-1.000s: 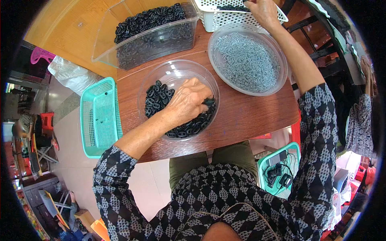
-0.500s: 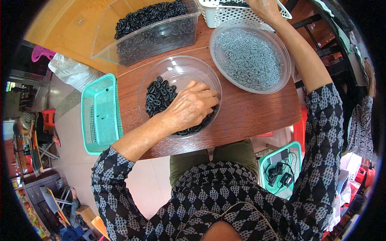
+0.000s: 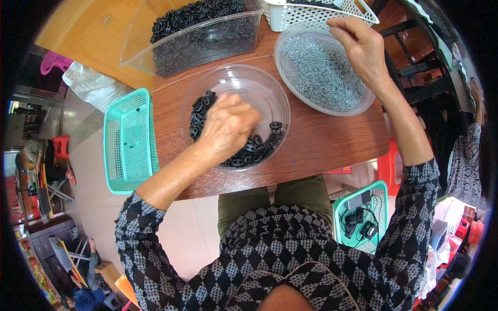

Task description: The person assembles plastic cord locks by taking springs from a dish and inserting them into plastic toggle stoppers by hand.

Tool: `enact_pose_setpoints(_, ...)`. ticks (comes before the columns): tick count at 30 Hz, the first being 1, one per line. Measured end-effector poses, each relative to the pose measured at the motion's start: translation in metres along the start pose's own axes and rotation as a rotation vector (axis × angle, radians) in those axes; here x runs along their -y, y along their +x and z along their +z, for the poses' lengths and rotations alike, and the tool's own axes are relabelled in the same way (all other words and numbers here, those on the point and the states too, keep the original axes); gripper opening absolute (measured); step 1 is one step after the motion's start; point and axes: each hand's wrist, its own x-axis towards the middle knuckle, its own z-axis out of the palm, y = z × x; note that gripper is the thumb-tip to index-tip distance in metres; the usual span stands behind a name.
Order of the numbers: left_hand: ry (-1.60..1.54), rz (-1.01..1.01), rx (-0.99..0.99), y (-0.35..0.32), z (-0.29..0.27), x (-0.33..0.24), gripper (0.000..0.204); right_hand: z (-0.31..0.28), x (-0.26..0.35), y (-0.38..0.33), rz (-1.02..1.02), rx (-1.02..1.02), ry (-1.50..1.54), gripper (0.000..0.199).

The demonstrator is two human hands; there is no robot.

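Note:
My left hand [image 3: 232, 124] is curled over the clear round bowl [image 3: 277, 93], its fingertips bent out of sight, so what they hold is hidden. Around it in the bowl lie small black oval plastic pieces with two holes [image 3: 251, 151], like cord lock parts. My right hand [image 3: 361, 46] hovers over the far right rim of a translucent round bowl [image 3: 282, 72] full of small silvery springs [image 3: 321, 72]. Its thumb and fingers are pinched together; anything between them is too small to see.
A clear bin [image 3: 140, 57] heaped with black pieces stands behind, with a white perforated basket [image 3: 282, 18] beside it. A turquoise basket [image 3: 153, 147] sits left of the wooden table [image 3: 316, 150]. Lower right, another green basket [image 3: 383, 207] holds adapters and cables.
My right hand has come back from the white basket to the spring bowl. My left hand has shifted slightly left within the clear bowl and curled up, uncovering black pieces along its right side.

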Motion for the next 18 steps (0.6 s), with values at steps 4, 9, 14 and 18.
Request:
enact_pose_setpoints(4, -0.068, 0.007, -0.017, 0.017, 0.030, -0.010, 0.025, -0.003, 0.018, -0.017, 0.062, 0.043, 0.075, 0.014)
enact_pose_setpoints(9, -0.031, -0.010, -0.002, 0.018, 0.041, -0.002, 0.019, -0.008, 0.026, -0.031, 0.097, 0.064, 0.177, 0.013)
enact_pose_setpoints(14, 0.259, -0.131, 0.083, 0.009, 0.015, 0.002, 0.017, -0.017, 0.028, -0.041, 0.141, 0.077, 0.180, 0.012)
enact_pose_setpoints(18, 0.162, -0.128, 0.036, 0.021, 0.019, -0.011, 0.018, -0.019, 0.034, -0.045, 0.171, 0.071, 0.235, 0.012)
